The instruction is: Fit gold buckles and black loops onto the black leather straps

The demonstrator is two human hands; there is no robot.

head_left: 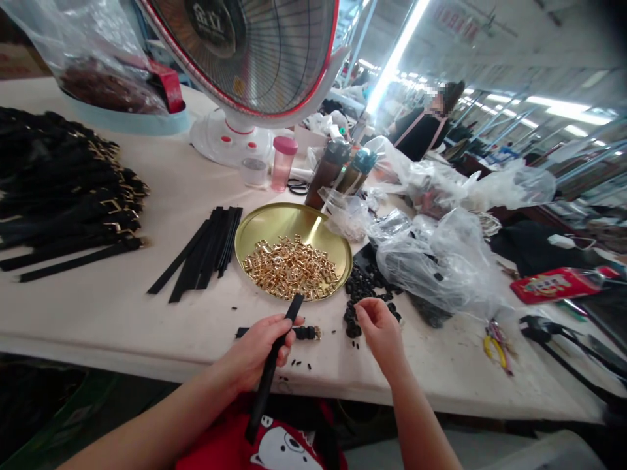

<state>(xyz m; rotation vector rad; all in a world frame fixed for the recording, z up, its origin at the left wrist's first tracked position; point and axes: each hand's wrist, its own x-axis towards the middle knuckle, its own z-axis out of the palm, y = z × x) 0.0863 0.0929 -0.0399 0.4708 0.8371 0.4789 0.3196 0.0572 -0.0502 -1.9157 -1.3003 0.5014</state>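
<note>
Buckled straps (68,189) crowd the bench (171,173)'s left edge; bare strips (210,245) remain. Left hand (264,343) clamps another; right hand (381,329)'s fingertips meet.

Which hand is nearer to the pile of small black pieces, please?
Right: the right hand is at the near edge of the pile; the left hand is farther, left of it.

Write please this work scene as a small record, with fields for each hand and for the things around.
Left hand: holds a black strap
Right hand: fingertips close together, beside small black pieces; cannot tell if it grips one
Tray: round gold tray, with a heap of gold buckles
Left of tray: loose black straps; farther left, a pile of buckled straps
Right of tray: clear plastic bags
Behind tray: red-rimmed fan
</note>
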